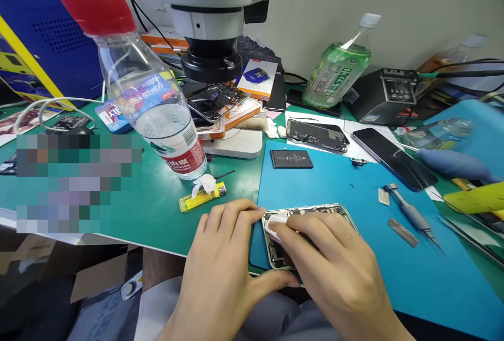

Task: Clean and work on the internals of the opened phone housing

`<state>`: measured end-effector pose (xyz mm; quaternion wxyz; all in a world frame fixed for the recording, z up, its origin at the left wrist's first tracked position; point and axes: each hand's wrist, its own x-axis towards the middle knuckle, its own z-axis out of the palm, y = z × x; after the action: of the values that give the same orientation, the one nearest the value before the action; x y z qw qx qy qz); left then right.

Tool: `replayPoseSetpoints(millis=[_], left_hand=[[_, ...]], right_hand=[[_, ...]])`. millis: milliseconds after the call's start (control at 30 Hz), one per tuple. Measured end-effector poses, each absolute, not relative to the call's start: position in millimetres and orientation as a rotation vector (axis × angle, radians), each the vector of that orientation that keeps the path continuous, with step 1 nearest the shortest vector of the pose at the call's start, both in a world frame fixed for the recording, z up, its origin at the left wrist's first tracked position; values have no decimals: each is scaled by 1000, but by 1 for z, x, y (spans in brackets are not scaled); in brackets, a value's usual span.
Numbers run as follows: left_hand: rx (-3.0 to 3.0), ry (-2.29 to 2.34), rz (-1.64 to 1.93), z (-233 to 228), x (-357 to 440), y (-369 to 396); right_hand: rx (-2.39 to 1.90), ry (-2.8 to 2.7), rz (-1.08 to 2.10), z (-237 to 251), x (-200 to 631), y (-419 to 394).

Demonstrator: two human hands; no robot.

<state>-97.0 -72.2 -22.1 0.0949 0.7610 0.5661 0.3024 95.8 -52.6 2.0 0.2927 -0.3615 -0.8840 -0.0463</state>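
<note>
An opened phone housing [279,262] with bare inner parts lies at the near edge of the blue mat [334,188]. My left hand [224,246] grips it at the left, fingers at the far corner and thumb along the near side. Between the fingertips of my right hand [334,262] is a folded white wipe [272,223], pressed onto the inside of the housing near its left edge. My right hand covers much of the housing's interior. Farther back on the mat lies a loose black phone battery [292,159].
A screwdriver [413,214], small metal plates [402,232] and a dark phone [395,158] lie to the right. A detached phone screen [317,135] is behind the battery. At the left stand a red-capped water bottle [173,136] and a yellow lighter [202,197]. A microscope [210,31] overhangs the back.
</note>
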Motion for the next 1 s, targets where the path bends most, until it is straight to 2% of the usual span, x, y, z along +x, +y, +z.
replayPoseSetpoints(millis=[167, 500, 800, 1000], left_hand=[[2223, 1671, 902, -22, -96, -73], [2158, 1663, 870, -18, -98, -74], [2170, 1685, 867, -19, -97, -75], [2177, 1669, 863, -14, -98, -75]], right_hand=[[-868, -2482, -356, 7, 92, -49], [-817, -2511, -401, 8, 96, -48], [-839, -2449, -337, 3, 95, -47], [-891, -2371, -163, 9, 100, -50]])
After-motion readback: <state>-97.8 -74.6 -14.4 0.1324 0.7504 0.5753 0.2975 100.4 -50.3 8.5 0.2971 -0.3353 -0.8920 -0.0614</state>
